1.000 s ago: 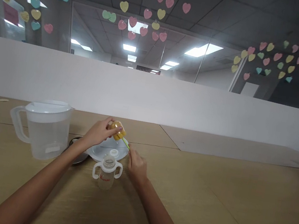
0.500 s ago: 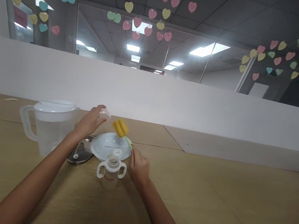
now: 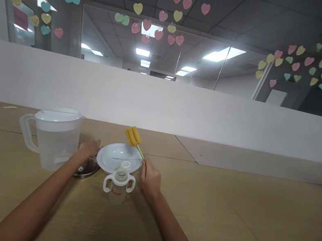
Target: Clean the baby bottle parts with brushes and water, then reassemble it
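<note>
My right hand (image 3: 150, 179) is closed round the green handle of a yellow sponge brush (image 3: 133, 136), its head raised above the far rim of a white plate (image 3: 104, 160). My left hand (image 3: 89, 149) is low over a shiny metal lid (image 3: 87, 169), fingers curled; whatever they hold is hidden behind the hand. In front of the plate stands a clear baby bottle (image 3: 117, 196) with two white side handles and an uncovered neck. A small white bottle part (image 3: 126, 165) shows just behind the bottle's neck.
A translucent pitcher (image 3: 55, 143) with a white lid and side handle stands left of my left hand. A thin pale object (image 3: 10, 107) lies at the table's far left. A white wall (image 3: 164, 104) closes off the back, with a window above it.
My left hand has come down from above the plate's far left to the metal lid; the clear cap it held is out of sight. The sponge brush has shifted slightly right.
</note>
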The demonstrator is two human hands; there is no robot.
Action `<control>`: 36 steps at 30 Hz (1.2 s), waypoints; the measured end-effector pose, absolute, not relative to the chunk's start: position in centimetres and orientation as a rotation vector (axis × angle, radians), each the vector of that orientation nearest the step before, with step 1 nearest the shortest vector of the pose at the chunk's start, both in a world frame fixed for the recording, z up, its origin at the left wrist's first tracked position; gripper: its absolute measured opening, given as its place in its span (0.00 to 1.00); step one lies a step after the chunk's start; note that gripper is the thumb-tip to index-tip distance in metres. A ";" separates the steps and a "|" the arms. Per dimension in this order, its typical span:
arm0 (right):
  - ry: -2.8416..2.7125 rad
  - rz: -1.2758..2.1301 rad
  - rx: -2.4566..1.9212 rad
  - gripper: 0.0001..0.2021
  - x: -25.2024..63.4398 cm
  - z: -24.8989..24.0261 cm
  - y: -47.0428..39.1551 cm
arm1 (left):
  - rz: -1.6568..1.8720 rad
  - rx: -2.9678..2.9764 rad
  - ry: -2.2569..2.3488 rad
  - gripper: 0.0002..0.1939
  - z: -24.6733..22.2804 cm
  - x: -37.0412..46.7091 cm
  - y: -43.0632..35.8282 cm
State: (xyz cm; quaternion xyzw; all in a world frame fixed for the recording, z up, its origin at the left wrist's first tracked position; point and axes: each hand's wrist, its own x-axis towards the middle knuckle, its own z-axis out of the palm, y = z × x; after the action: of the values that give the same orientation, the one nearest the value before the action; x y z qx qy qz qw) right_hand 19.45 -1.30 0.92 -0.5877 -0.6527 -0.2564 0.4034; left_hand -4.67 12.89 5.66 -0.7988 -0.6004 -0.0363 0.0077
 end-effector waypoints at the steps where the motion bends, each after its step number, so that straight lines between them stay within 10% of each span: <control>1: -1.652 -0.651 -1.488 0.17 19.4 0.9 -1.3 | -0.101 -2.505 -1.870 0.18 5.5 -4.7 12.9; 14: -1.662 -0.659 -1.532 0.15 19.4 1.1 -1.4 | -0.657 -2.562 -1.381 0.17 11.2 -0.8 7.5; 22: -1.644 -0.714 -1.532 0.16 19.5 0.9 -1.2 | -0.238 -3.005 -1.215 0.08 6.1 2.0 7.6; 36: -1.696 -0.678 -1.439 0.17 19.6 0.8 -1.2 | -0.566 -2.965 -1.193 0.15 9.4 0.2 7.9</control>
State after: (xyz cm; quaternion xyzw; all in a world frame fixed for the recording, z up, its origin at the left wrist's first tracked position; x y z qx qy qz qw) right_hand 19.55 -1.25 0.82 -0.5679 -0.6694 -0.2677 0.3971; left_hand 0.24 7.94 9.36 -0.9122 -0.3671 -0.1742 -0.0523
